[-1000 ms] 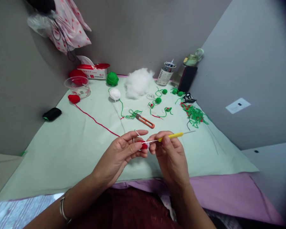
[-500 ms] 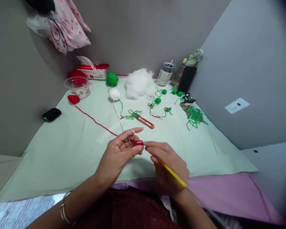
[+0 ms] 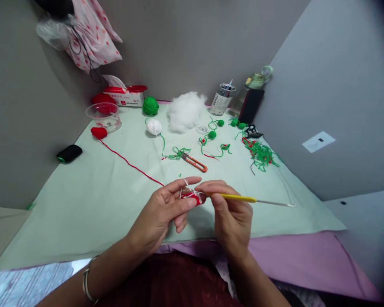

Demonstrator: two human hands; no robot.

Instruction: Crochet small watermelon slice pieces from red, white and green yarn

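Observation:
My left hand (image 3: 161, 211) pinches a small red and white crochet piece (image 3: 196, 198) between thumb and fingers, with white yarn looped over its raised index finger. My right hand (image 3: 232, 217) grips a crochet hook (image 3: 238, 198) with a yellow handle. The hook's near tip is at the crochet piece; its other metal end points right. A red strand runs from my left hand back to a red yarn ball (image 3: 99, 132). A white yarn ball (image 3: 154, 127) sits farther back. Orange-handled thread snips (image 3: 194, 162) lie beyond my hands.
White stuffing (image 3: 186, 111) and a green yarn ball (image 3: 150, 105) stand at the back. A clear tub (image 3: 104, 121) is at left, near a black spool (image 3: 69, 153). Green yarn scraps (image 3: 260, 154), a pen jar (image 3: 221, 102) and a phone (image 3: 251, 105) are at right.
The hook has swung from slanting down toward me to nearly level, pointing right. Both hands have shifted slightly right, and white yarn now shows across the red piece.

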